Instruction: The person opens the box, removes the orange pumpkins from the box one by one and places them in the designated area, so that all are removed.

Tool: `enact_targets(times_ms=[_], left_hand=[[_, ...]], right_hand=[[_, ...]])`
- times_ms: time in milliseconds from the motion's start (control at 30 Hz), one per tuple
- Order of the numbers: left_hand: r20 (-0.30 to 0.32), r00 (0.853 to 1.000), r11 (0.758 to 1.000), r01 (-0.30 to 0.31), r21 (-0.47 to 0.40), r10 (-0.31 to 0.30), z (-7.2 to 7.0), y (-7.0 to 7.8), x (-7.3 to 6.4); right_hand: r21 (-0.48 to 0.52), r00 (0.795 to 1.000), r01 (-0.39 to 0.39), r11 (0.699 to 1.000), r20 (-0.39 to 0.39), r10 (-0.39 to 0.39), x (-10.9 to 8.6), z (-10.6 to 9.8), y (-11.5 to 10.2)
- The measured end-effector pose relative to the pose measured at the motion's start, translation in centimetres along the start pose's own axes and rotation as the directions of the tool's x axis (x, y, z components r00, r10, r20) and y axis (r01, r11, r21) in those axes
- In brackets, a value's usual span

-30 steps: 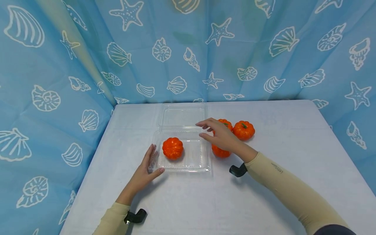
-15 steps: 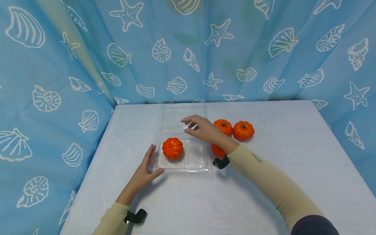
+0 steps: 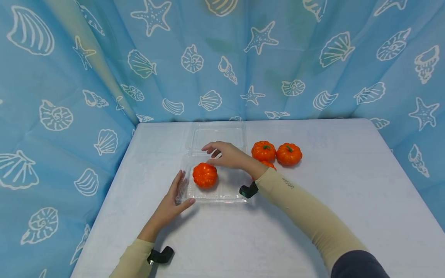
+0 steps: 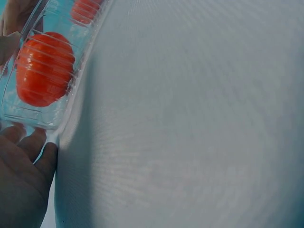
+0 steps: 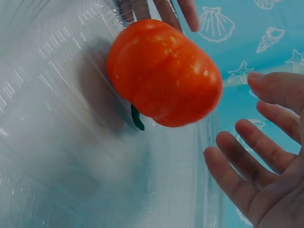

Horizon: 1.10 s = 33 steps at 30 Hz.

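Observation:
An orange toy pumpkin (image 3: 205, 175) lies in the left half of a clear plastic clamshell box (image 3: 234, 200). In the right wrist view its green stem (image 5: 137, 118) points sideways, low on the pumpkin. My left hand (image 3: 171, 202) is at the box's left wall, fingers extended along it and thumb at the front corner. The left wrist view has those fingertips (image 4: 33, 140) right at the wall. Above the box, just behind the pumpkin, my right hand (image 3: 226, 155) hovers with its fingers spread and loosely bent, holding nothing. Its thumb tip overlaps the pumpkin's top in the head view.
Behind the box its transparent lid (image 3: 218, 136) lies folded back. Two more pumpkins (image 3: 263, 151) (image 3: 289, 154) sit right of the box, with a third (image 3: 269, 165) mostly hidden by the right forearm. A blue shell-print curtain (image 3: 222, 61) hangs behind the white-covered table (image 3: 330, 173).
My right hand has moved left from beside the loose pumpkins, over the box, to the pumpkin inside it. The left hand and the box have stayed in place.

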<state>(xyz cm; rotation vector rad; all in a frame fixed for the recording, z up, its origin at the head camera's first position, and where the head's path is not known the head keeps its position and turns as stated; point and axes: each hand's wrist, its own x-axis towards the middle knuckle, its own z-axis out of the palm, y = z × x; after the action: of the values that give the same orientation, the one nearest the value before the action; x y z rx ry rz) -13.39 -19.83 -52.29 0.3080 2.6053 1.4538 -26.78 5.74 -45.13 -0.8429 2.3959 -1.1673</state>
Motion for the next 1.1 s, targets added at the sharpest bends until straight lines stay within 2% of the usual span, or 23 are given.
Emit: enact_targets(times_ms=[167,333,533,767,1100], left_hand=[[0.002,1.000,1.000,-0.012,-0.011,0.012,-0.1,0.1,-0.1],[0.002,1.000,1.000,-0.005,-0.014,0.005,0.0,0.1,-0.1],[0.003,1.000,1.000,0.000,-0.010,0.000,-0.1,0.1,0.0],[0.001,1.000,1.000,0.005,-0.005,-0.005,-0.1,0.0,0.0],[-0.002,1.000,1.000,0.014,0.010,-0.014,0.0,0.1,-0.1]], right_hand=[[-0.016,0.996,-0.046,0.999,0.076,0.047,0.2,1.0,-0.3],[-0.038,0.991,-0.039,0.999,0.125,0.044,0.3,1.7,0.0],[-0.045,0.991,-0.025,0.999,0.128,0.030,0.1,1.8,0.0],[-0.073,0.996,0.046,0.996,0.084,-0.040,0.2,1.8,0.1],[-0.156,0.992,0.062,0.986,0.121,-0.044,-0.6,1.8,0.1]])
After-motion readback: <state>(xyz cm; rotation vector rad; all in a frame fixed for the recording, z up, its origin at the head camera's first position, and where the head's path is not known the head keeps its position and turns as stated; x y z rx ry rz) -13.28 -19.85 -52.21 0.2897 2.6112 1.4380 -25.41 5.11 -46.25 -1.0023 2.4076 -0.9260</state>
